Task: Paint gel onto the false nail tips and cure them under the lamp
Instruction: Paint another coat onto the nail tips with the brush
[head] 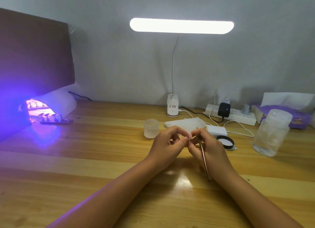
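Pale wood planks form the table (88,161), set against a plain grey-white wall (119,65). Violet light spills over its left side from the white dome curing lamp (58,101), where a strip of false nail tips on stands (56,120) lies at the lamp's mouth. Near the middle, the left hand (167,143) pinches a small pale nail tip (190,136), fingers curled. The right hand (210,146) grips a slim metallic brush (204,159) just beside it. A bright white bar desk lamp (181,25) hangs above, with a small frosted jar (151,128), a black round lid (225,142) and a white power strip (238,116) behind.
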Demonstrator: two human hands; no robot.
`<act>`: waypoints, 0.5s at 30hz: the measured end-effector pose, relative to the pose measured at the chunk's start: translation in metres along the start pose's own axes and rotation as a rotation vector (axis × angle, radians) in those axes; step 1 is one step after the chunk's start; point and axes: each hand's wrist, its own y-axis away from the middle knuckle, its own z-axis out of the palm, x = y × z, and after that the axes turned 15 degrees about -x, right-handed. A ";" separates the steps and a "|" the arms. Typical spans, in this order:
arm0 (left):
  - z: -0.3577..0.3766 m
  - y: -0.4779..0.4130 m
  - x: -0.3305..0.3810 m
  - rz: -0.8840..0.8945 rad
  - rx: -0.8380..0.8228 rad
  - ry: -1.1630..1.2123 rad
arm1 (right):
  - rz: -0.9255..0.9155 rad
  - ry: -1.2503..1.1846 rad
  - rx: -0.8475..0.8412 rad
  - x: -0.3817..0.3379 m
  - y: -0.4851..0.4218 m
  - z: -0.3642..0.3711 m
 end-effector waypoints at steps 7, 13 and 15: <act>0.000 -0.001 -0.002 -0.009 -0.022 0.097 | 0.001 -0.023 0.038 0.002 -0.003 0.001; -0.001 -0.001 0.000 -0.018 -0.007 0.070 | -0.035 -0.012 0.090 0.002 -0.005 0.002; -0.001 -0.001 0.000 -0.019 0.003 0.069 | -0.037 -0.007 0.094 0.002 -0.006 0.001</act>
